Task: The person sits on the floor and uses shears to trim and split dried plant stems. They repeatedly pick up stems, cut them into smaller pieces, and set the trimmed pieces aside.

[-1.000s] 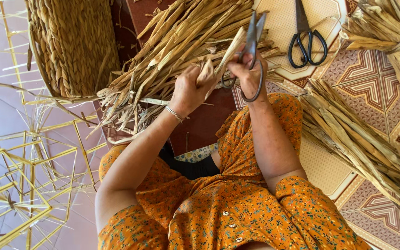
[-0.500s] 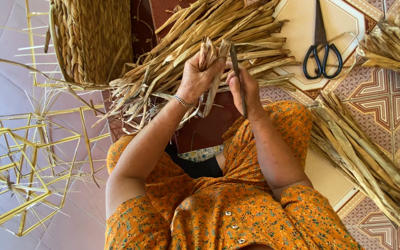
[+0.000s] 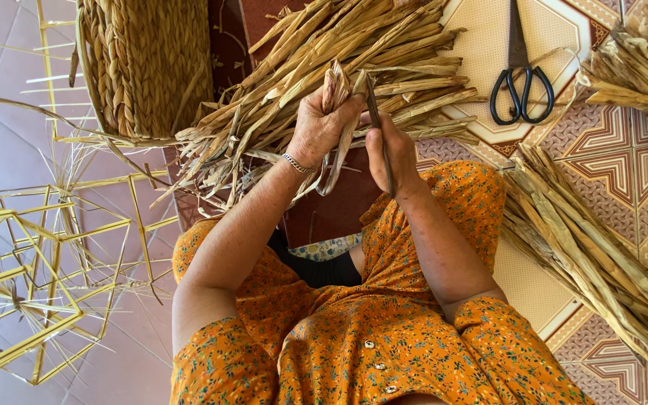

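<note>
Best done with the dried leaf strip [image 3: 337, 90] held taut and the thin blade [image 3: 377, 124] drawn along its length, clear of the thumb. Left hand [image 3: 316, 131] at upper centre of frame, fingers clamped on the strip over the leaf pile [image 3: 354, 52]. Right hand [image 3: 388, 150] just beside, fingers closed round the blade, forearms angled inward.

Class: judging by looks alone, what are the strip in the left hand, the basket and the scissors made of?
Strip: dried plant leaf, seemingly; tan, matte, crinkled.
Basket: the same kind of fibre, braided; plaited rows show.
Scissors: probably metal blades, grey; black glossy handles, perhaps coated or plastic.
</note>
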Demonstrator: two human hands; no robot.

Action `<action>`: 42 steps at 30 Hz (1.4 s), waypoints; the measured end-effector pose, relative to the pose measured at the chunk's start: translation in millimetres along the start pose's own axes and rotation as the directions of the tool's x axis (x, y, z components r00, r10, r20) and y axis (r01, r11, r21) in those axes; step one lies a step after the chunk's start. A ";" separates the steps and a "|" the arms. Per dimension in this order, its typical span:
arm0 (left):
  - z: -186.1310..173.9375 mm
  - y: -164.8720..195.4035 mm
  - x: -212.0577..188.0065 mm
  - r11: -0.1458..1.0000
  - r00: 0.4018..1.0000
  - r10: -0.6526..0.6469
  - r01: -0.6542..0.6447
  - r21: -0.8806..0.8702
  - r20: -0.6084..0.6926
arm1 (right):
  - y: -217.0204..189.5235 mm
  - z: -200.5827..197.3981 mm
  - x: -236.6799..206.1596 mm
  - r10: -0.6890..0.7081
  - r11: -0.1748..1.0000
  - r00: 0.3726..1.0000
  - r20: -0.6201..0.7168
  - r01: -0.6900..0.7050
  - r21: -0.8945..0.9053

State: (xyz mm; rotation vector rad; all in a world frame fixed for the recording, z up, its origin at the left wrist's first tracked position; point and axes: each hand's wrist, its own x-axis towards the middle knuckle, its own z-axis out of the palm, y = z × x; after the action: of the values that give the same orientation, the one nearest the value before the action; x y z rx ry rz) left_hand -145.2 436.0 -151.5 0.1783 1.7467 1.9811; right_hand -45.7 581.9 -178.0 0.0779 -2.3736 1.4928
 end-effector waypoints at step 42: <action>14.7 -26.9 99.7 0.126 0.983 0.113 0.127 0.984 -0.142 | 64.0 -18.7 15.6 0.639 0.643 0.760 -0.120 -0.442 0.625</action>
State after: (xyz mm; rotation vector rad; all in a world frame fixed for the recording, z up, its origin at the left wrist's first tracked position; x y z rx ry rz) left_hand -218.8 494.6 -196.6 0.4220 2.9203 0.3644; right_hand -69.8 629.1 -221.3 -0.7801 -1.6617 2.2422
